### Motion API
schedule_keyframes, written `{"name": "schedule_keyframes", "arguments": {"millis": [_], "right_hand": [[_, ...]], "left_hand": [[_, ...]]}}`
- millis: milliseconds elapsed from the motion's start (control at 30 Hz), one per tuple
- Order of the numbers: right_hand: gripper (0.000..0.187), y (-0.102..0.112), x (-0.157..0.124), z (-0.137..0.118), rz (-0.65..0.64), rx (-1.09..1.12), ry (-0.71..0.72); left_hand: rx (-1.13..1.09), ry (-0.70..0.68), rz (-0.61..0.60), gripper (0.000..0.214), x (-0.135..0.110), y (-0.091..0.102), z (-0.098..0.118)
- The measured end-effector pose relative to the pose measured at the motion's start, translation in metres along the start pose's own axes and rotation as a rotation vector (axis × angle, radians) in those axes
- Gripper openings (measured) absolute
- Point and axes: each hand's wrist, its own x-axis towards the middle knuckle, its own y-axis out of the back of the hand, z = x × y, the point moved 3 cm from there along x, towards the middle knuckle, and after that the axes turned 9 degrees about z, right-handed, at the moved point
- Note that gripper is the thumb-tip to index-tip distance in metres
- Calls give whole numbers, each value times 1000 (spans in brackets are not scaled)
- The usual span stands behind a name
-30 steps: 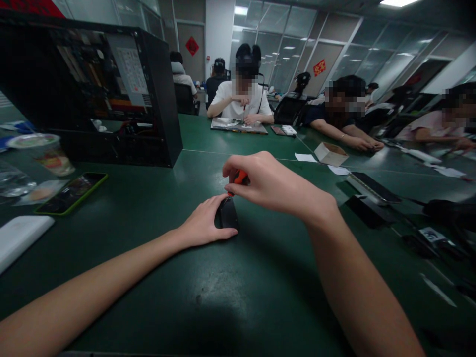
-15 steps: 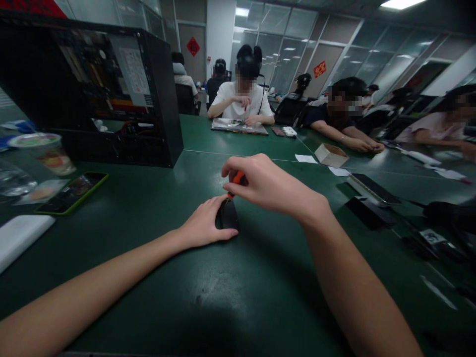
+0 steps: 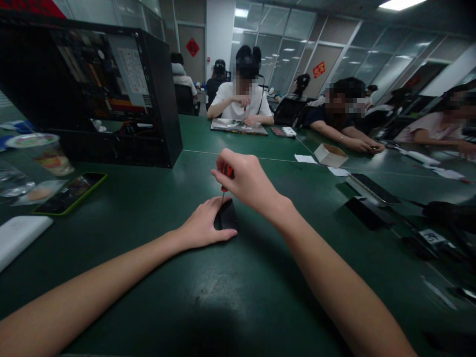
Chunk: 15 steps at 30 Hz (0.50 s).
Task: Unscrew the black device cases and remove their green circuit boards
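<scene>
While left hand braces the black case and right hand grips the red-and-black screwdriver, case judged light, rigid, slightly slippery: best held by opposite edges.

We look through one camera worn on the person's head, facing forward and down over the green tabletop. We see the left hand and right hand close, near mid-frame, from above and behind. Farther off, the view takes in a seated co-worker and, beyond, a glass-panelled wall.
</scene>
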Motion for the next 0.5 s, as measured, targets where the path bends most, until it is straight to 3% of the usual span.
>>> {"name": "schedule_keyframes", "arguments": {"millis": [200,500], "right_hand": [[9,2,-1,-5,-43,-81,32],[12,20,3,2,-161,-126,-47]], "left_hand": [[-22,-9,-3,80,2,1,4],[4,-16,2,86,0,0,1]]}}
